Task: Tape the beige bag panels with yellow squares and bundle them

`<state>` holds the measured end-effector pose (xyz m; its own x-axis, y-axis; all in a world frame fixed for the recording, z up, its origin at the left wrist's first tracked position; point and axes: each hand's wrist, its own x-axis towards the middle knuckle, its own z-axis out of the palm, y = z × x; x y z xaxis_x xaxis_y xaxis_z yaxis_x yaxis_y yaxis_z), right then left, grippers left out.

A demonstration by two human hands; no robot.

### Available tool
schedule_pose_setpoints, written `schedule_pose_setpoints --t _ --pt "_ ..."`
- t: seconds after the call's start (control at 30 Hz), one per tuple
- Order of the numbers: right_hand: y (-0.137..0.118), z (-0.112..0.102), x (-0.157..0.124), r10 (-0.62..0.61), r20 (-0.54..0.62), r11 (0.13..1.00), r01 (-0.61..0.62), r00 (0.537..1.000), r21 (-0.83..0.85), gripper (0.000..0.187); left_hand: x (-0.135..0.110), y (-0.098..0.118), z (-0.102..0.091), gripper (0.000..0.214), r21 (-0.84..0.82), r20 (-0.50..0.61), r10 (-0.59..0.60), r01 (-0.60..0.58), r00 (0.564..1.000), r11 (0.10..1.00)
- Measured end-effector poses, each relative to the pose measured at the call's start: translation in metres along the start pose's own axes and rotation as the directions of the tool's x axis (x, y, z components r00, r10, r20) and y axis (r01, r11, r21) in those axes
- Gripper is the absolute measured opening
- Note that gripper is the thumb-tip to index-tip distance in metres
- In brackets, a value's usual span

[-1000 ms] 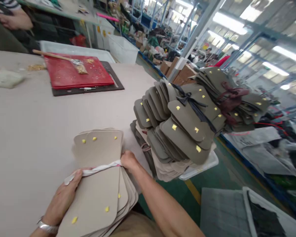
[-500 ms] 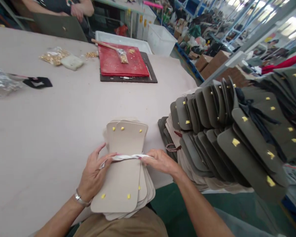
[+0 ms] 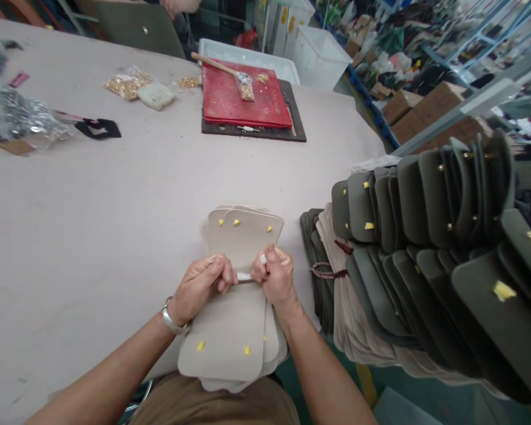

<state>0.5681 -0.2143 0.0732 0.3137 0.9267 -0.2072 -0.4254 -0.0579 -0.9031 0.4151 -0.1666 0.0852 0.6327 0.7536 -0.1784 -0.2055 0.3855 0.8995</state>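
A bundle of beige leather pieces point(image 3: 230, 330) with small yellow stickers lies at the near edge of the pale table point(image 3: 115, 195). A white cloth strip point(image 3: 244, 276) is tied round its middle. My left hand point(image 3: 202, 284) and my right hand point(image 3: 275, 276) sit close together on top of the bundle. Both are closed, their fingers pinching the strip where it crosses the top piece.
Large stacks of grey-green leather pieces point(image 3: 425, 248) fan out at the right, beyond the table edge. A red board point(image 3: 243, 100) on a dark mat with a wooden-handled tool lies at the back. Bags of gold fittings point(image 3: 126, 82) and foil packets point(image 3: 22, 118) lie at the left. Another person's grey piece point(image 3: 137, 26) sits at the far edge.
My hands have moved inward from the bundle's two sides to its middle and closed on the strip. The view has swung left and down, toward the table.
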Motion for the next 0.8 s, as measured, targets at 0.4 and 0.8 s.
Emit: schedule_pose_setpoints --t 0.4,0.8 --pt "0.001 -0.028 -0.003 -0.013 0.100 0.951 0.043 0.995 -0.306 0.052 -0.011 -0.006 -0.027 0.043 0.160 -0.054 -0.086 0.094 0.995 0.983" --pt "0.004 -0.029 0.004 0.082 0.160 0.956 -0.032 0.984 -0.291 0.052 -0.021 -0.002 -0.045 0.044 0.228 -0.076 -0.158 0.171 0.984 0.959"
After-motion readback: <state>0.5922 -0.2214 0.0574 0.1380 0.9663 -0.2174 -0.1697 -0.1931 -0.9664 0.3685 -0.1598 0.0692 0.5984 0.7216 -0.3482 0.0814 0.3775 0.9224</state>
